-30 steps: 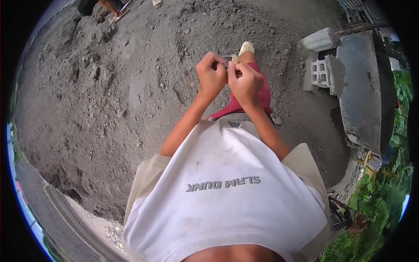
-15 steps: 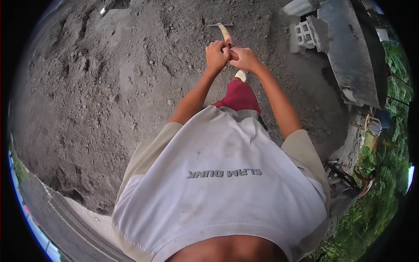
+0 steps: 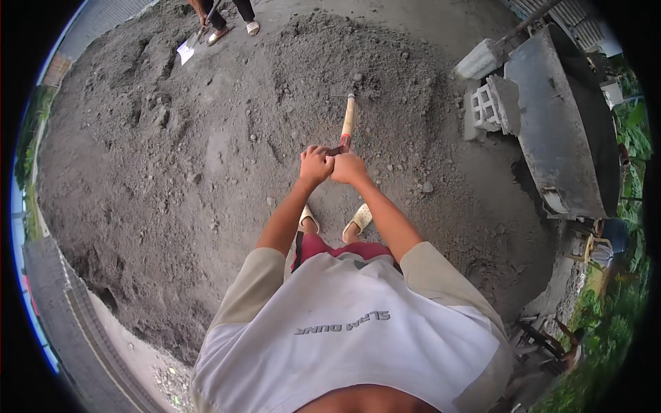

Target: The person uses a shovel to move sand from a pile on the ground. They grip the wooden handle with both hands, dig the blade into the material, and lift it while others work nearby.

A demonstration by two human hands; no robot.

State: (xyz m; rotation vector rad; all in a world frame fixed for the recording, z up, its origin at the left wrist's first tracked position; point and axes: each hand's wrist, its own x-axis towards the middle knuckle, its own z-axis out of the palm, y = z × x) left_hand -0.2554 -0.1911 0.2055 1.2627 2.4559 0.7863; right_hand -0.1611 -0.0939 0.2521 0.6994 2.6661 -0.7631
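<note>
Both my hands are closed on the top grip of a shovel (image 3: 348,118), whose pale wooden shaft is red near the grip. My left hand (image 3: 316,166) wraps the grip's left side, and my right hand (image 3: 349,167) holds it right alongside. The shaft points away from me into grey sand (image 3: 289,89). Its blade is mostly hidden there, with only a thin edge showing. My feet, in pale clogs (image 3: 359,219), stand on the sand just below my hands.
A co-worker's legs (image 3: 244,9) and a shovel with a light blade (image 3: 186,51) are at the far left. To the right lie hollow concrete blocks (image 3: 486,108) beside a large metal trough (image 3: 551,117). Green plants (image 3: 620,303) line the right edge; a road (image 3: 51,296) runs at lower left.
The view has shifted, bringing the co-worker's legs and both my feet into sight. My hands appear lower in the picture, still on the shovel. Its blade edge shows less against the sand.
</note>
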